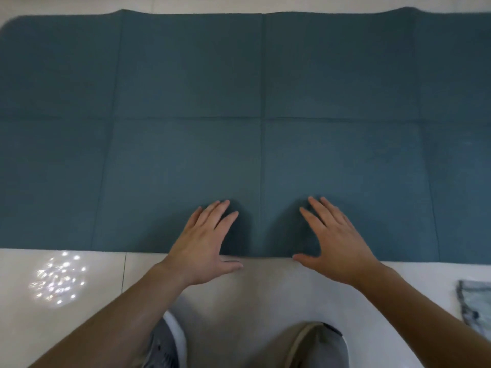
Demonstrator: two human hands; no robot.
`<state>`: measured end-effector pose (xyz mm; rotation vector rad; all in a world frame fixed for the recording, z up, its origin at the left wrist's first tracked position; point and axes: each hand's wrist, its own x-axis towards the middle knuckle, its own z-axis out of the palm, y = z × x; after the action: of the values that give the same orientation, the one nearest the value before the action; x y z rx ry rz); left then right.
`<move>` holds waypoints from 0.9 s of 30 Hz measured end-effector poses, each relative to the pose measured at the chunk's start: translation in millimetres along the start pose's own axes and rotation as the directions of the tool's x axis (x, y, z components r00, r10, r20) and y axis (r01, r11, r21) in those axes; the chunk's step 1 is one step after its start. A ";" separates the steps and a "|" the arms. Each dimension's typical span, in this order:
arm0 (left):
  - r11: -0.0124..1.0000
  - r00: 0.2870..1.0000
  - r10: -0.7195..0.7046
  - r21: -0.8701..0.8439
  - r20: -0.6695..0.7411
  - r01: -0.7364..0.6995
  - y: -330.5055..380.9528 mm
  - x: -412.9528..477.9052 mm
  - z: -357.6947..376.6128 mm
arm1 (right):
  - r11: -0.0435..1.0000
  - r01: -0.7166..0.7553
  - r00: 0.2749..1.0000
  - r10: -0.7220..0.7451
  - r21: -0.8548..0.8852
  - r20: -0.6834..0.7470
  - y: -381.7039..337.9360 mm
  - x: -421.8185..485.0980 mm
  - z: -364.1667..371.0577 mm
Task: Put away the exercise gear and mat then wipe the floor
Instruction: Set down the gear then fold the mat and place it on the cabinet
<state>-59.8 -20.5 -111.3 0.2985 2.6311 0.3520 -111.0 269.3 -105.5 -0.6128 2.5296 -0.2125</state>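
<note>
The mat (239,102) runs out of frame to either side of both hands. A mottled cloth (475,301) right of the right hand (334,240) is cut off. That hand and the left hand (204,240), fingers straight and spread, sit over the teal, crease-gridded mat's near edge; contact unclear.

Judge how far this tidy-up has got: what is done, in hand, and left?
Done: no gear shows, so perhaps stowed. In hand: the left hand and right hand are spread open at the near edge of the flat, unfolded mat. Left: fold and stow it, then wipe the floor; a patterned cloth lies nearby.
</note>
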 end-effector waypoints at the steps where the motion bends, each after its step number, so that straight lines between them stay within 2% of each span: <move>1: 1.000 1.000 -0.002 0.005 0.006 0.002 -0.4 -0.7 2.9 | 1.000 -0.003 1.000 0.003 -0.004 0.007 0.4 -0.7 2.3; 12: 0.999 0.998 -0.026 0.021 -0.051 0.027 -3.6 -0.3 13.3 | 1.000 -0.026 1.000 0.026 -0.018 -0.001 2.0 -3.9 16.3; 19: 1.000 0.996 -0.001 -0.029 -0.091 -0.002 -10.6 -4.5 6.8 | 1.000 -0.018 1.000 0.018 -0.009 -0.005 2.0 -7.4 18.3; 27: 0.993 0.972 0.004 -0.112 -0.237 -0.031 -13.7 -10.9 -4.0 | 0.998 -0.001 0.998 0.006 0.066 -0.067 1.9 -17.5 12.9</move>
<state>-54.3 -37.2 -107.4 0.2555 2.8278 0.5748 -91.6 278.8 -108.9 -0.5844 2.5767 -0.3189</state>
